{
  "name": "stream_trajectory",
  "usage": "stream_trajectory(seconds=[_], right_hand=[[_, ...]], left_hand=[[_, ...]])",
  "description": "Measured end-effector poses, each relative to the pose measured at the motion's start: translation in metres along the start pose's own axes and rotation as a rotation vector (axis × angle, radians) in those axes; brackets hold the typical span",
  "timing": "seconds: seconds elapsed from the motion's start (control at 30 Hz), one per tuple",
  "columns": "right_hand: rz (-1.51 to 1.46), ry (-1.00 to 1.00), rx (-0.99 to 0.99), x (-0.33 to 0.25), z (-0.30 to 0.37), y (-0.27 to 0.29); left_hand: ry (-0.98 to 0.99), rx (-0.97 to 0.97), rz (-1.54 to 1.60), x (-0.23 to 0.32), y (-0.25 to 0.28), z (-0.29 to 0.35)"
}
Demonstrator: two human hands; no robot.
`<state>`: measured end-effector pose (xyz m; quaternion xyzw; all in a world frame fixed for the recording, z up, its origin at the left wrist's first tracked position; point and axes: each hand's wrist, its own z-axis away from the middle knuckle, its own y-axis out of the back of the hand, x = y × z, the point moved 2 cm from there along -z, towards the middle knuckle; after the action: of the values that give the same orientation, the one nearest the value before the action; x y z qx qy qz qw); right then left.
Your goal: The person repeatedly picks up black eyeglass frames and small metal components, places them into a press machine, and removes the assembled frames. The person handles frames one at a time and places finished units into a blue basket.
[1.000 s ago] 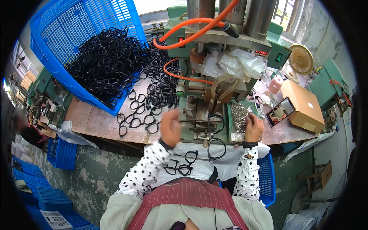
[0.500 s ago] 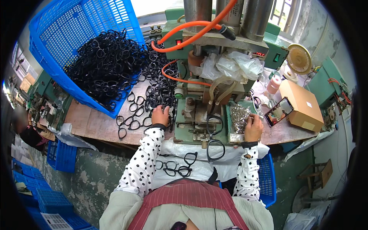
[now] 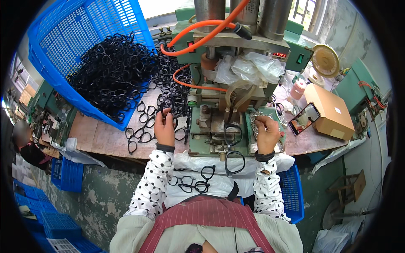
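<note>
My left hand (image 3: pixel 165 130) is at the near edge of a spread of black eyeglass frames (image 3: pixel 171 88), thumb and fingers closed on one of these frames, mostly hidden by the fingers. To the right, my right hand (image 3: pixel 267 134) hovers over a tray of small silvery metal parts (image 3: pixel 253 123). Its fingertips are pinched together; whatever they hold is too small to make out. Between my hands stands a green press machine (image 3: pixel 197 148), with a black eyeglass frame (image 3: pixel 227 165) hanging upright at its front. More frames (image 3: pixel 194 185) lie on the white cloth before me.
A big blue crate (image 3: pixel 76 90) tips toward the table, heaped with black frames. Orange hoses (image 3: pixel 198 33) loop across the press. At the right, a phone (image 3: pixel 304 119) leans on a cardboard box (image 3: pixel 333 111), near a small fan (image 3: pixel 325 60). A blue basket (image 3: pixel 291 194) stands below.
My left hand has shifted slightly left, its fingers closing on a frame. My right hand has moved left from the tray's right side over the metal parts, fingertips pinching. The view has shifted slightly.
</note>
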<state>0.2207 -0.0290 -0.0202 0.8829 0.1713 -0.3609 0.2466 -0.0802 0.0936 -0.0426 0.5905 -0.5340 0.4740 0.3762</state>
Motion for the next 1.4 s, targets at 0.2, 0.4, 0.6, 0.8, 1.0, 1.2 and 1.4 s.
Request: stream_trajectory(seconds=[0.2,0.4,0.6,0.8,1.0,1.2,1.4], right_hand=[[-0.08,-0.055,-0.001,0.002,0.004,-0.012],[-0.277,-0.203,-0.091,-0.03,0.01,-0.02],[-0.281,0.029,-0.053,-0.061,0.011,-0.032],[-0.445,-0.114,-0.153,-0.062,0.01,-0.047],[-0.652,-0.14,-0.142,-0.058,0.012,-0.051],[-0.66,-0.184,-0.199,-0.051,0.009,-0.049],[-0.41,-0.184,-0.127,-0.008,-0.012,-0.011]], left_hand=[[-0.462,-0.177,0.003,0.086,-0.025,0.047],[-0.281,-0.277,0.116,0.119,-0.053,0.026],[-0.257,-0.271,0.165,0.119,-0.053,0.027],[-0.239,-0.288,0.158,0.121,-0.05,0.026],[-0.232,-0.3,0.184,0.123,-0.052,0.026],[0.22,-0.685,0.214,0.103,-0.057,0.088],[0.72,-0.93,0.322,0.09,-0.069,0.103]])
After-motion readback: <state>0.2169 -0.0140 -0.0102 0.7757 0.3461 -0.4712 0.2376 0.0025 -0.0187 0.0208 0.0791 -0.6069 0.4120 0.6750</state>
